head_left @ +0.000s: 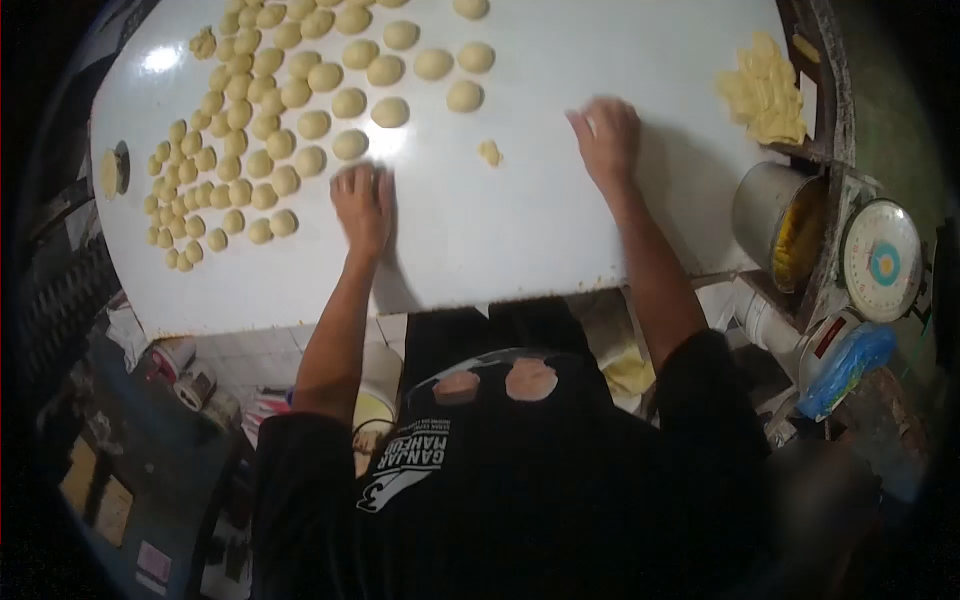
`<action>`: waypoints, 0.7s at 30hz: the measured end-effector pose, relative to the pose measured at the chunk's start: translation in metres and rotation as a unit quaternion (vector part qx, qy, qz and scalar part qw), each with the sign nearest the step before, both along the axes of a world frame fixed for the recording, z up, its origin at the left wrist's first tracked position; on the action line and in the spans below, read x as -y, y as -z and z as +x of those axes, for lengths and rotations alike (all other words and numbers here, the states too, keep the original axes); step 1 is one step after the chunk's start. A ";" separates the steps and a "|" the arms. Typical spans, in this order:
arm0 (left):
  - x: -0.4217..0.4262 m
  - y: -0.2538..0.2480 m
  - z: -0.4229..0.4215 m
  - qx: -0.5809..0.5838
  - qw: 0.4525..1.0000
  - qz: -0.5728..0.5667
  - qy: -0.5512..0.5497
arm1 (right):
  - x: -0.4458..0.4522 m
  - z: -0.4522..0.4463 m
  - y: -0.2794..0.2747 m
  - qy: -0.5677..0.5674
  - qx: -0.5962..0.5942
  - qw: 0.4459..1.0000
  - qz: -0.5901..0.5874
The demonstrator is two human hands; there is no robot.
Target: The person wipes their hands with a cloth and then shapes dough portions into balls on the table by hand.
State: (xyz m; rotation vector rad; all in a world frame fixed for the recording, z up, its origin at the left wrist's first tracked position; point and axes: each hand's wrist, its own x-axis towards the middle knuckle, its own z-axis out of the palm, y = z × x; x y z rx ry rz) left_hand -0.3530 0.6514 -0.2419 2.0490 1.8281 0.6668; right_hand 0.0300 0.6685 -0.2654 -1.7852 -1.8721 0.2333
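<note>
Many pale dough balls [349, 103] lie spread over the left and middle of the white table [520, 240]. My left hand [363, 205] is over the table just below the nearest balls, its fingers bent; what is under them is hidden. To the right, my right hand [607, 140] is curled above the table, and its palm side is hidden. A small scrap of dough [490, 153] lies between the hands, nearer the right one, touching neither.
A heap of flattened yellow dough [765, 90] lies at the table's right edge. Beside that edge are a metal pot [765, 210], a round dial scale [882, 262] and a blue plastic bag [848, 372]. A small round object [112, 172] sits at far left.
</note>
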 end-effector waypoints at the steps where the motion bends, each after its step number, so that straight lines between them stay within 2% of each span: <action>1: 0.002 0.004 0.010 0.000 1.000 -0.004 0.001 | -0.014 -0.016 -0.003 0.016 -0.024 0.999 0.045; 2: 0.004 0.009 0.021 0.000 1.000 -0.007 0.001 | 0.007 -0.030 -0.001 0.020 -0.023 0.998 -0.049; 3: 0.027 0.017 0.018 0.010 0.998 0.006 0.062 | 0.036 -0.034 0.007 -0.026 -0.007 0.999 0.026; 5: 0.051 0.019 -0.009 0.062 0.993 0.019 0.101 | 0.067 -0.036 0.000 -0.025 -0.156 0.986 0.049; 6: 0.049 0.022 -0.030 0.054 0.993 -0.006 0.109 | 0.050 -0.034 0.005 -0.024 -0.161 0.985 0.051; 7: 0.045 0.029 -0.042 -0.044 0.996 -0.008 0.072 | 0.031 -0.034 0.003 0.004 -0.243 0.969 -0.050; 8: 0.034 0.026 -0.032 -0.050 0.998 -0.010 0.042 | 0.019 -0.036 -0.006 0.034 -0.325 0.932 -0.157; 9: 0.016 0.020 -0.017 -0.057 0.998 -0.002 0.013 | -0.011 -0.037 -0.039 0.046 -0.421 0.884 -0.199; 11: 0.027 0.018 -0.009 -0.061 0.998 0.003 0.033 | -0.012 -0.036 -0.053 0.053 -0.525 0.828 -0.190; 12: 0.045 0.020 -0.011 -0.048 0.998 -0.014 0.044 | 0.009 -0.037 -0.044 0.058 -0.528 0.828 -0.178; 14: 0.064 0.013 -0.019 -0.020 0.998 -0.009 0.065 | 0.070 -0.039 -0.010 0.104 -0.686 0.702 -0.162; 16: 0.053 0.019 -0.037 -0.058 0.995 0.003 0.079 | 0.065 -0.034 -0.012 0.042 -0.539 0.826 -0.157; 17: 0.058 0.020 -0.046 -0.092 0.991 -0.001 0.094 | 0.055 -0.035 -0.017 0.025 -0.470 0.865 -0.172; 19: 0.037 0.016 -0.030 -0.086 0.989 0.016 0.120 | 0.027 -0.047 -0.050 0.032 -0.485 0.852 -0.195; 21: 0.045 0.009 -0.021 -0.047 0.997 -0.004 0.068 | 0.046 -0.060 -0.051 0.036 -0.496 0.839 -0.219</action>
